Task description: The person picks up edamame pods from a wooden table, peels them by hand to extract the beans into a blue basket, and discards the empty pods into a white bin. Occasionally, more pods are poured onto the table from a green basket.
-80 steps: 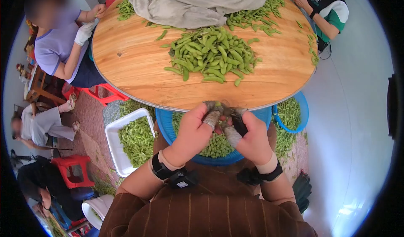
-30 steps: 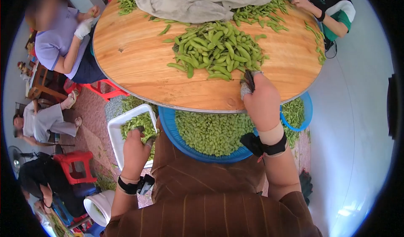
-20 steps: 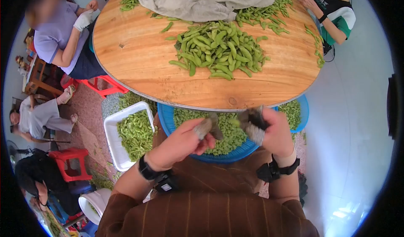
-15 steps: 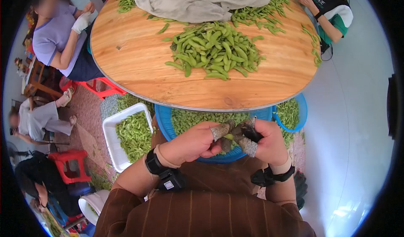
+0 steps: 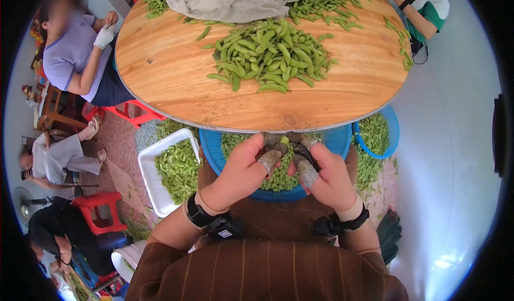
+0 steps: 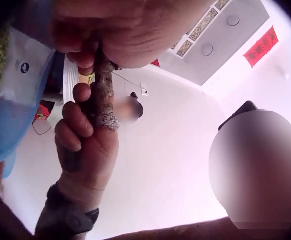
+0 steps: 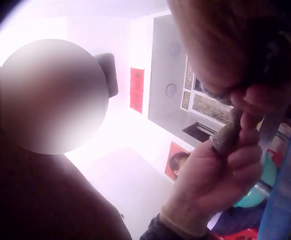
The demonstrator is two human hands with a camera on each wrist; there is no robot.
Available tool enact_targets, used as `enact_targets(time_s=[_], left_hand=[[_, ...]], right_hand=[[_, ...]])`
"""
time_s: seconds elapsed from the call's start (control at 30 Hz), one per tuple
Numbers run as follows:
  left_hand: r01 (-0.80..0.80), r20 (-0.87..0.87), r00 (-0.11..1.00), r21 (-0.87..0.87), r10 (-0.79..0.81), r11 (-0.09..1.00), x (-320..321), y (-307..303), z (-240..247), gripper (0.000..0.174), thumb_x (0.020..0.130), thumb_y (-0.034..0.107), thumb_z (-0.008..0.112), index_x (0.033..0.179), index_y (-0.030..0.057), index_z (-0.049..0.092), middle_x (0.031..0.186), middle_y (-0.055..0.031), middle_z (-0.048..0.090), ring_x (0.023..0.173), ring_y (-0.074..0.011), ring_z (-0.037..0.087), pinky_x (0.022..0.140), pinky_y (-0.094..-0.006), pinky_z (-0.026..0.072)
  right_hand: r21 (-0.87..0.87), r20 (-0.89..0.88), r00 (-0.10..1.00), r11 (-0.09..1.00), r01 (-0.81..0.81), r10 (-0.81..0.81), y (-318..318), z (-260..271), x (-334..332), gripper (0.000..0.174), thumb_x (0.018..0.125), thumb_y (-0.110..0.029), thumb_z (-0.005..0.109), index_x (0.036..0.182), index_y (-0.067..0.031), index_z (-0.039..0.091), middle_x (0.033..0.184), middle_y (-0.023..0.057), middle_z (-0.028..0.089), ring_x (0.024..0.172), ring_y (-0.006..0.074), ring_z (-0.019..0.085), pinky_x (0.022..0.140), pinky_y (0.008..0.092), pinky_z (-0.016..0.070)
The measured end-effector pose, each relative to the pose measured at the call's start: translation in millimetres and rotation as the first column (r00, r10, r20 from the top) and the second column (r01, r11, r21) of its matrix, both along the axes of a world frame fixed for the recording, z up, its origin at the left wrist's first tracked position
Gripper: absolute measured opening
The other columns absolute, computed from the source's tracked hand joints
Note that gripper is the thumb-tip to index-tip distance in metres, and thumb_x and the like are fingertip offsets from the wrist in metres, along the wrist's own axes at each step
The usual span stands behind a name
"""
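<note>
My left hand [image 5: 242, 164] and right hand [image 5: 329, 179] meet over a blue basin [image 5: 211, 164] of shelled green beans, just below the table's near edge. Grey wrappings [image 5: 306, 172] cover the thumbs and some fingertips. Between the fingertips shows the light green end of a soybean pod [image 5: 284, 140], pinched by the left hand. The right hand grips a small black tool [image 5: 304, 152], mostly hidden by its fingers; I cannot tell its kind. A pile of green pods [image 5: 270, 55] lies ahead on the round wooden table [image 5: 214, 105].
A white tub [image 5: 151, 180] of pods stands on the left and a blue basket [image 5: 395, 132] of pods on the right. Grey cloth [image 5: 225, 1] covers more pods at the back. People sit around, one in a purple shirt [image 5: 75, 55]. A red stool [image 5: 99, 210] stands left.
The right hand has come back from the pod pile and the left hand from the white tub. Both have met over the basin, then shifted slightly toward the table edge with a pod between them.
</note>
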State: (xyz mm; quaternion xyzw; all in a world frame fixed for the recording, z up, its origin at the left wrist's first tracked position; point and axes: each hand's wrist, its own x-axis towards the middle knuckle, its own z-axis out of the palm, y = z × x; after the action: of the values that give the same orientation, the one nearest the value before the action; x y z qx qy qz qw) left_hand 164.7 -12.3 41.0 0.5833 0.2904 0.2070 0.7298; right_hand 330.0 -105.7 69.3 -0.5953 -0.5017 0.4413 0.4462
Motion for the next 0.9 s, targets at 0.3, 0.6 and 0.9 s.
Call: enact_targets(time_s=[0.3,0.6,0.9], left_hand=[[-0.009,-0.081,0.995,0.464,0.052,0.886,-2,0,5,0.022,0.082,-0.004,0.05,0.102,0.0007,0.058,0.082,-0.0027,0.061,0.074,-0.0121,0.056,0.067,-0.0253,0.0461],[0.053,-0.057,0.996,-0.293,-0.073,0.955,-10,2,2,0.005,0.09,0.008,0.052,0.09,0.004,0.056,0.071,-0.0055,0.056,0.054,-0.0155,0.049,0.052,-0.0299,0.0403],[0.343,0.414,0.91,-0.761,0.004,0.551,-10,3,-20,0.033,0.098,0.029,0.042,0.089,-0.0002,0.054,0.06,-0.0008,0.042,0.045,-0.0088,0.035,0.046,-0.0251,0.0276]], right_hand=[[-0.08,-0.146,0.989,0.997,-0.004,-0.008,0,-7,0,0.025,0.083,-0.001,0.055,0.108,-0.0024,0.058,0.079,0.0038,0.063,0.068,0.01,0.059,0.062,0.0247,0.0473],[-0.261,-0.732,0.674,0.955,-0.139,-0.102,0,-7,-2,0.017,0.091,-0.007,0.052,0.106,-0.0057,0.059,0.071,-0.0027,0.056,0.051,0.0037,0.046,0.043,0.0193,0.0352],[-0.026,-0.069,0.996,0.998,0.058,-0.06,1,-35,-1,0.019,0.089,-0.012,0.057,0.107,-0.0048,0.06,0.074,-0.0006,0.059,0.05,0.0033,0.047,0.044,0.0194,0.0362]])
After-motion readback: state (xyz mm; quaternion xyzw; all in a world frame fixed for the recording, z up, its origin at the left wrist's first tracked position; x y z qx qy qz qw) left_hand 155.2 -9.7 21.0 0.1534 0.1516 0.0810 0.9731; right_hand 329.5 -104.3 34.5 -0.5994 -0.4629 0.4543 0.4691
